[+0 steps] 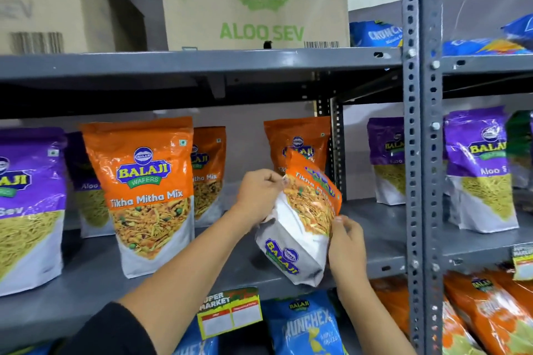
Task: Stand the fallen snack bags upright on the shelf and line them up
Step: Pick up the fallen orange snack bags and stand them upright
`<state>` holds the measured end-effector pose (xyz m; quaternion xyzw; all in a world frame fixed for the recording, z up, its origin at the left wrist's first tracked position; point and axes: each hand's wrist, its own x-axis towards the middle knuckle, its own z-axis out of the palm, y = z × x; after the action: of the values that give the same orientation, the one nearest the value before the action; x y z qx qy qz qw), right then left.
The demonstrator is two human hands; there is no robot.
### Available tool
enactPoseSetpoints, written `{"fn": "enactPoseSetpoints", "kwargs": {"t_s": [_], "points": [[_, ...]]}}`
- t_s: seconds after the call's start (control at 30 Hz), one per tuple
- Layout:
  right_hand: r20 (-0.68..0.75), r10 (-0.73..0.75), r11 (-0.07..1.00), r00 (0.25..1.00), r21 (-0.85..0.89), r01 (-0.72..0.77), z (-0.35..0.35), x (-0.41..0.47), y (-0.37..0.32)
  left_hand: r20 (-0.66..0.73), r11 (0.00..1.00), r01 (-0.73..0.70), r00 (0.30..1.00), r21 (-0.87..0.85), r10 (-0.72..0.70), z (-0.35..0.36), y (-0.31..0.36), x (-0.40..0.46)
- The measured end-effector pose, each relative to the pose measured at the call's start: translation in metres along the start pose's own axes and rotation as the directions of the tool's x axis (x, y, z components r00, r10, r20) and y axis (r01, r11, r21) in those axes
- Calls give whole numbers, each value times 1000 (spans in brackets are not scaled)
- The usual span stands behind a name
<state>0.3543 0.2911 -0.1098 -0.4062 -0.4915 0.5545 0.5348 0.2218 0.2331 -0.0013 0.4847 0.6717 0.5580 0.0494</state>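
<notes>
An orange and white Tikha Mitha Mix bag (302,216) is held tilted above the front edge of the grey shelf (95,277), its top leaning back and right. My left hand (258,194) grips its left side. My right hand (346,245) holds its lower right edge. Another orange bag (144,193) stands upright at the shelf front on the left. Two more orange bags (209,170) (297,138) stand further back.
Purple Aloo Sev bags (26,204) (478,170) stand on the left and in the right bay. A perforated steel upright (422,153) divides the bays. Cardboard boxes (253,0) sit on the shelf above. Blue Crunchex bags (305,326) and a price tag (229,311) are below.
</notes>
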Motion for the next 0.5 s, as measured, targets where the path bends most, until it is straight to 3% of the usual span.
{"fn": "enactPoseSetpoints", "kwargs": {"t_s": [0.03,0.1,0.13,0.2,0.27,0.37,0.5], "points": [[29,63,987,998,148,-67,-8,6,-2,-14,997,-72,997,-28,72,9,4,-4],[232,163,874,959,417,-250,-22,16,-6,-60,977,-199,979,-79,194,23,8,-12],[329,183,799,926,499,-336,-28,20,-9,-89,967,-237,969,-96,229,30,9,-16],[389,166,721,906,579,-381,-42,32,-18,-140,952,-242,966,-188,218,44,11,-21],[304,135,735,943,608,-301,-58,45,-34,-143,924,-137,986,-357,90,63,15,-22],[150,53,805,987,579,-132,-85,69,-65,-49,803,79,990,-591,-133,98,21,-15],[95,-95,864,991,502,35,-112,100,-90,55,581,181,972,-794,-228,138,31,-4]]}}
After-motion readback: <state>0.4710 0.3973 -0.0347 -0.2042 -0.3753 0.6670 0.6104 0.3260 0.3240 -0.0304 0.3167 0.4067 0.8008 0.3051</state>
